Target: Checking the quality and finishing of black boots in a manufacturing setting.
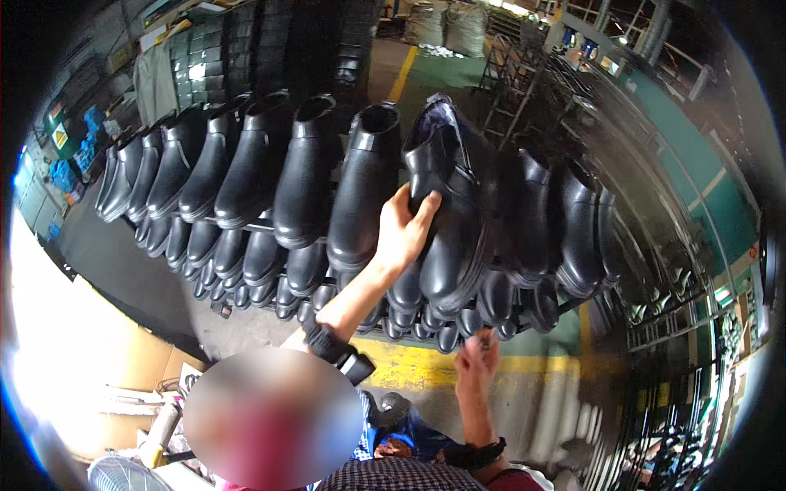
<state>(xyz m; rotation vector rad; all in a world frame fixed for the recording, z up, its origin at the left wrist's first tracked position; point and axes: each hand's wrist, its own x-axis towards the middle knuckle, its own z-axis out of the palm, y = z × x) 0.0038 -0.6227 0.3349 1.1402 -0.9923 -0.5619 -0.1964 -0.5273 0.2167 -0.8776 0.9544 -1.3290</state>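
Note:
My left hand (405, 227) reaches forward, its thumb and fingers closed on a black ankle boot (457, 237). The boot's toe points down toward me, and its opening faces up. It overlaps the top row of similar black boots (307, 176), standing in front of some of them. Lower down, near the bottom of the picture, my right hand (478, 353) is raised below the rack. Its fingers look curled around something small and dark that I cannot make out. Black bands circle both wrists.
Several tiers of black boots (264, 258) hang close together on a rack ahead. A yellow floor line (426, 364) runs beneath it. A cardboard box (135, 368) and a fan (123, 475) are at the lower left. Metal racks (688, 303) stand to the right; sacks (465, 31) lie far behind.

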